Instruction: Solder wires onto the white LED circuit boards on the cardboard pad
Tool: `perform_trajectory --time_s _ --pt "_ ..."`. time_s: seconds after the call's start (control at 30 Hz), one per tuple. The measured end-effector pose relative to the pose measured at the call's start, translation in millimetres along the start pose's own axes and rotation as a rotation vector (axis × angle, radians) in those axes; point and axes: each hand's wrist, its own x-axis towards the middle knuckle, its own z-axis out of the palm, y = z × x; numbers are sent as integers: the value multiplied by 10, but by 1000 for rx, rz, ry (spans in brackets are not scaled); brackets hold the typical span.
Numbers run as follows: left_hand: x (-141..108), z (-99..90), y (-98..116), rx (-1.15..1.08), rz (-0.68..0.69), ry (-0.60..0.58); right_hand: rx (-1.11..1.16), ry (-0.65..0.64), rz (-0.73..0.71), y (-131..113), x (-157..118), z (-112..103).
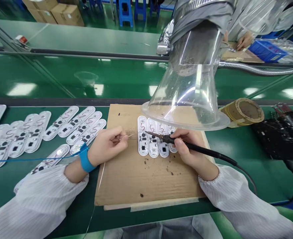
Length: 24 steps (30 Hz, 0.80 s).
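My right hand [189, 146] is closed around a black soldering iron [172, 139]. The iron's tip points left, over a row of several white oblong circuit-board pieces [143, 141] with thin red wires and black chips. My left hand [111, 142] is closed in a pinch on a thin strand of solder wire [130, 135]; its end sticks out to the right, short of the leftmost piece. The strand trails down from the hand across the cardboard sheet [146, 182] under the row. A blue wrist strap [84, 157] circles my left wrist.
A clear fume-extraction hood [186, 99] hangs low behind the row. Several similar white pieces [69, 122] lie on the left. A tape-wrapped round container [243, 113] and a black device [280, 132] stand on the right. Across the bench, another person's hand [244, 40] shows by a blue basket [267, 50].
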Motion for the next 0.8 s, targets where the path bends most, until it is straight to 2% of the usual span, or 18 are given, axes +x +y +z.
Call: perform_trajectory --time_s 0.23,0.4,0.6,0.8 --pt "12 24 3 5 14 0 -34 -63 17 -51 57 41" --pt "10 24 -6 -8 11 -3 -33 -61 39 -25 41 30" --pt "6 16 -23 -5 31 12 -79 -97 -19 -91 95 44" --pt "12 24 -31 7 46 8 -106 -109 -9 -124 115 45"
